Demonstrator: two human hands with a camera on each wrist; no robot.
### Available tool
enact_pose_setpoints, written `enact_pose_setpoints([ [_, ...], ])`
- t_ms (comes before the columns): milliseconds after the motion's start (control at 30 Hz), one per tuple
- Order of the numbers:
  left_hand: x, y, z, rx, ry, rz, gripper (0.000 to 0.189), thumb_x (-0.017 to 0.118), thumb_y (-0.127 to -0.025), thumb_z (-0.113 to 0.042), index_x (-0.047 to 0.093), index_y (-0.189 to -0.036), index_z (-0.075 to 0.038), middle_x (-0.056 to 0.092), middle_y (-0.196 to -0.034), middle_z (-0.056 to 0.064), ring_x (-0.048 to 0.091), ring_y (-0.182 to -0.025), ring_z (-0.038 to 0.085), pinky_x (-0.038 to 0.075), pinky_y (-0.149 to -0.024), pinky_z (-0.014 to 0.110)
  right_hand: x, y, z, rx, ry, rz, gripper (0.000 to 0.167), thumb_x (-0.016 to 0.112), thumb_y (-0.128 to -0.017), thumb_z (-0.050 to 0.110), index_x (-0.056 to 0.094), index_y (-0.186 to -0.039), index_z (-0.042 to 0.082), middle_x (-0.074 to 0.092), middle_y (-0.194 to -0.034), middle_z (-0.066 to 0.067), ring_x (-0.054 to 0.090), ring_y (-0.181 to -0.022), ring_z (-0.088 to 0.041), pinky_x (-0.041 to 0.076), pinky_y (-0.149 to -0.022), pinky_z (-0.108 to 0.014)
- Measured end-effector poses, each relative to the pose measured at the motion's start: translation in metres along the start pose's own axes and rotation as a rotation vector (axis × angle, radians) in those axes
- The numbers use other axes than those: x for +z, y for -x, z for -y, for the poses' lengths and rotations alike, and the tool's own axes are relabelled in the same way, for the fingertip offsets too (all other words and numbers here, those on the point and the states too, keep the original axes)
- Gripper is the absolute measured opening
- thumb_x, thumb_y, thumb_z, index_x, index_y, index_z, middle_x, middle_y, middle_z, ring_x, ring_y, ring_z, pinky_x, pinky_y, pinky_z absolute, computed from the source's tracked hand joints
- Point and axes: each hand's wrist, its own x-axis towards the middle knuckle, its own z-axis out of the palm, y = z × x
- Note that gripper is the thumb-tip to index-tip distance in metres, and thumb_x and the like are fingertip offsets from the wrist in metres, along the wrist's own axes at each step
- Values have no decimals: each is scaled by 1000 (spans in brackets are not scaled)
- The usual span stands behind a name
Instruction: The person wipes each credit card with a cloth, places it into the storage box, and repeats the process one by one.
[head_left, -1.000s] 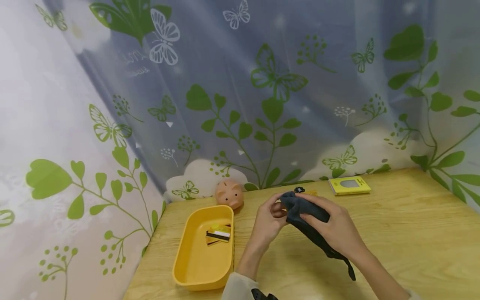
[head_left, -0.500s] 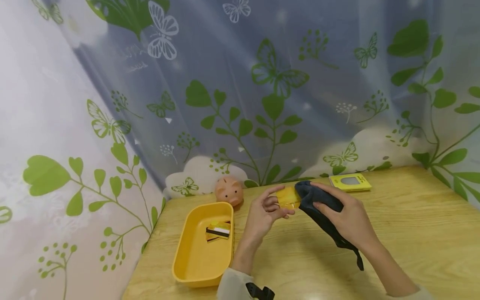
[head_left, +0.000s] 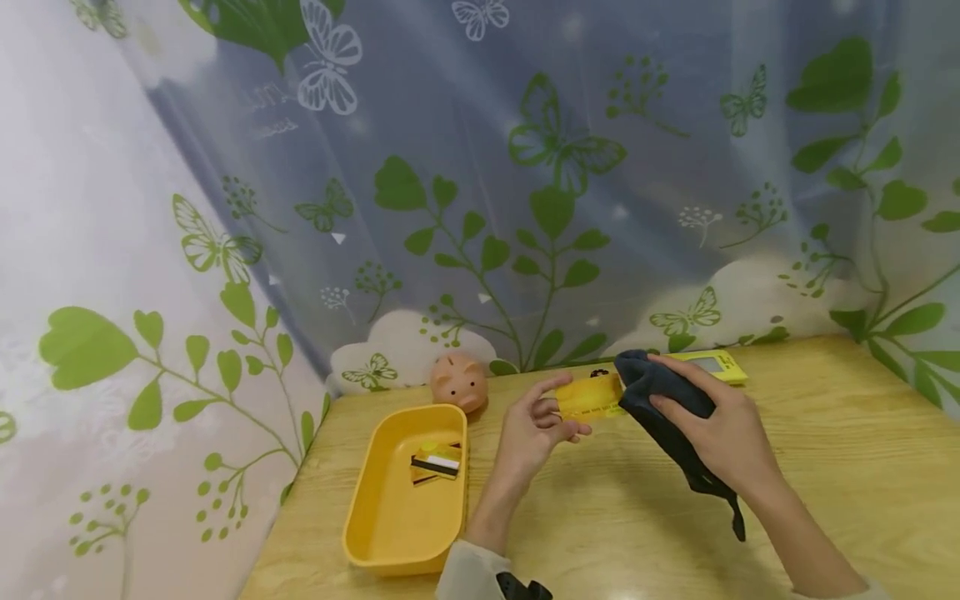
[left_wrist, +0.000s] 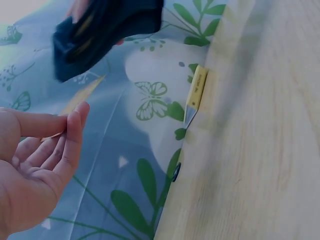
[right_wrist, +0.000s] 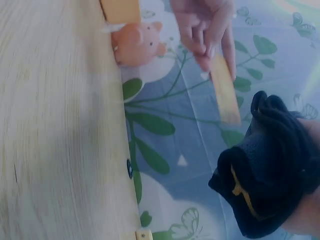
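A flat yellow card is pinched in my left hand, above the table. My right hand grips a soft dark blue cloth pouch, whose thin tail hangs toward me. The card's far end reaches the pouch's mouth in the head view; in the right wrist view a gap shows between card and pouch. Inside the folds a thin yellow edge shows. Thumb and forefinger of my left hand hold the card by one end in the left wrist view.
A yellow tray on the left holds several cards. Behind it sits a pink piggy bank. At the back right lies a yellow box, partly behind my right hand. A small black disc lies by the curtain.
The yellow card, hidden a second ago, has come out of the pouch in my left hand. My right hand has drawn the pouch away to the right.
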Motion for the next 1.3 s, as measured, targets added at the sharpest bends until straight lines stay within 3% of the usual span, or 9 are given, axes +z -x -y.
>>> enact_pose_setpoints([
  [133,5,2,1,-16,-17,9,60,69,-91,14,63,-142,-18,59,-75,12,74,-87,43,63,-74,34,9,4,6,1,-78,59,53,74,-99,30,58,-149,33,56,-151,-11,71,-108,-34,59,-76,-24],
  [233,10,1,2,-16,-21,10,61,70,-90,14,63,-142,-16,70,-88,16,73,-85,44,62,-72,33,17,6,10,-5,-141,93,52,74,-99,28,59,-148,34,59,-147,-8,74,-104,-25,61,-75,-29],
  [367,15,0,0,4,-65,-10,58,69,-89,15,64,-140,-13,77,-104,15,74,-79,26,61,-70,29,27,9,14,-25,-204,136,51,74,-98,27,60,-146,34,61,-146,-4,73,-108,-21,62,-78,-31],
  [433,16,0,-1,28,-104,-14,56,68,-89,14,66,-139,-11,76,-105,15,69,-78,14,57,-68,25,32,11,15,-41,-211,159,50,74,-98,27,60,-146,33,61,-146,-4,71,-113,-23,61,-81,-30],
  [567,16,1,-2,65,-158,-6,55,71,-89,12,68,-138,-14,76,-107,13,66,-79,8,50,-65,21,37,14,15,-50,-204,179,51,75,-97,27,61,-145,33,61,-145,-2,68,-119,-27,60,-84,-29],
  [733,16,2,-3,57,-155,-2,55,73,-90,10,69,-136,-20,77,-107,12,69,-82,10,52,-66,21,36,13,15,-48,-170,167,50,76,-97,28,62,-144,35,63,-144,-2,68,-119,-28,60,-84,-29],
  [1067,10,3,-6,12,-34,-10,59,69,-91,14,65,-140,-19,76,-101,15,72,-75,17,62,-71,34,21,8,15,-28,-82,100,52,76,-97,27,61,-146,34,61,-147,-9,69,-115,-34,58,-78,-28],
  [1167,7,2,-8,12,1,-3,59,69,-91,13,64,-142,-17,73,-94,12,76,-79,23,63,-74,39,14,5,12,-12,-45,71,53,76,-97,28,60,-147,32,59,-148,-12,70,-112,-37,58,-75,-28],
  [1300,5,2,-8,18,19,-17,59,68,-92,14,64,-142,-17,58,-77,7,76,-85,38,63,-74,42,3,2,5,7,9,27,53,74,-98,30,59,-149,29,57,-150,-15,68,-112,-41,58,-76,-32],
])
